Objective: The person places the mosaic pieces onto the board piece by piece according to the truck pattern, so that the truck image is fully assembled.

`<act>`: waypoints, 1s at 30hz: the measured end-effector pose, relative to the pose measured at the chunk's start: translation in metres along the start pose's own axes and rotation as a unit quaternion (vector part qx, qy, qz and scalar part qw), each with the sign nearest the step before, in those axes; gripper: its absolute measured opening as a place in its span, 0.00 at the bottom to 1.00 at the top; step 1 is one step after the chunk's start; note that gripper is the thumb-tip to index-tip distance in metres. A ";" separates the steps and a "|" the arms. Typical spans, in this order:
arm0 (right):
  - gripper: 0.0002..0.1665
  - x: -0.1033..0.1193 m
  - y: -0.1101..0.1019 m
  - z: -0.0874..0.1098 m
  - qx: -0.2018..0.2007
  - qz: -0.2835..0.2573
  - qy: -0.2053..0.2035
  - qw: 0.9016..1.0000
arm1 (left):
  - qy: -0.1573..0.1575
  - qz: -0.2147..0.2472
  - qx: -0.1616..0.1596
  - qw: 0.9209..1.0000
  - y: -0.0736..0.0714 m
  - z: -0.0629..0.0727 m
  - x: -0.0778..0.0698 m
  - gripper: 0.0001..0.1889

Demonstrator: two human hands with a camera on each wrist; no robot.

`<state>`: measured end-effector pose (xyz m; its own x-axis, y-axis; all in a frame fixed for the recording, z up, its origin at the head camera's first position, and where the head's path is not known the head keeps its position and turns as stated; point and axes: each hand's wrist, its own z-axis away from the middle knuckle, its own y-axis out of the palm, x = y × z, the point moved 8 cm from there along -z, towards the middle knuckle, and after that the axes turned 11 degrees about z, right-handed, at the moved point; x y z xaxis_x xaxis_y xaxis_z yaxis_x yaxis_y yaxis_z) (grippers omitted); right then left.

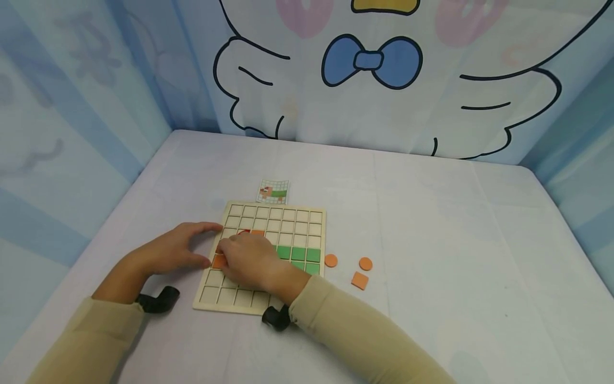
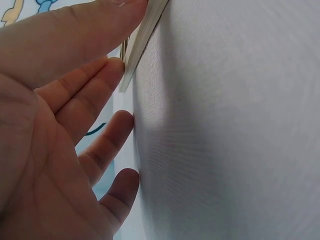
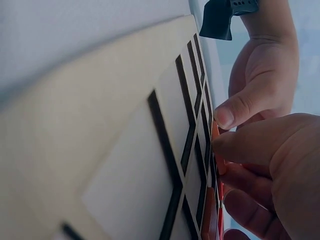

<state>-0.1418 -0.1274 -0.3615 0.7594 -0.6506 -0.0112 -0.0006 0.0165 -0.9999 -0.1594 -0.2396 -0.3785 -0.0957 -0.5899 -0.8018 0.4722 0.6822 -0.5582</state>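
A wooden grid board (image 1: 213, 306) lies on the table, with green square tiles (image 1: 298, 254) in its right part and orange ones (image 1: 257, 233) further left. My right hand (image 1: 251, 258) reaches over the board's left side and covers part of the grid. Seen from the right wrist, its thumb and fingers pinch an orange square tile (image 3: 220, 162) at the grid's surface. My left hand (image 1: 175, 248) is at the board's left edge, thumb and forefinger spread apart and touching that edge. Its other fingers (image 2: 120, 135) extend loosely beside the tabletop.
Right of the board lie two orange round pieces (image 1: 365, 263) (image 1: 331, 260) and a loose orange square (image 1: 360, 280). A small picture card (image 1: 273, 191) with a gridded animal pattern sits behind the board. A printed curtain (image 1: 384, 117) hangs behind the white table (image 1: 431, 240).
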 end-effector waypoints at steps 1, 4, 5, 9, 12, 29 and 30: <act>0.14 0.000 0.000 0.000 0.000 -0.001 0.000 1.000 | 0.000 -0.001 0.000 1.000 0.000 0.000 0.000 0.37; 0.14 -0.001 0.001 0.000 0.001 -0.011 0.001 1.000 | -0.003 -0.002 0.001 1.000 0.001 -0.001 0.002 0.37; 0.14 -0.001 0.002 0.000 0.004 -0.018 0.002 1.000 | -0.004 -0.002 0.001 1.000 0.001 -0.001 0.002 0.37; 0.16 -0.005 0.004 0.000 0.020 -0.067 0.008 0.998 | -0.009 -0.004 0.002 1.000 0.001 -0.002 0.003 0.38; 0.18 -0.009 0.005 0.001 0.031 -0.102 0.012 0.994 | -0.011 -0.007 0.002 1.000 0.001 -0.002 0.003 0.38; 0.19 -0.017 0.006 0.004 0.030 -0.114 -0.037 0.992 | -0.038 -0.009 0.006 0.999 0.002 -0.003 0.005 0.39; 0.19 -0.016 0.006 0.003 0.032 -0.114 -0.038 0.992 | -0.039 -0.008 0.007 0.999 0.002 -0.003 0.005 0.39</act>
<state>-0.1520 -0.1140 -0.3673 0.7823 -0.5831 0.2193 0.2170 -0.0749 -0.9733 -0.1620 -0.2403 -0.3845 -0.0354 -0.6324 -0.7738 0.4825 0.6673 -0.5674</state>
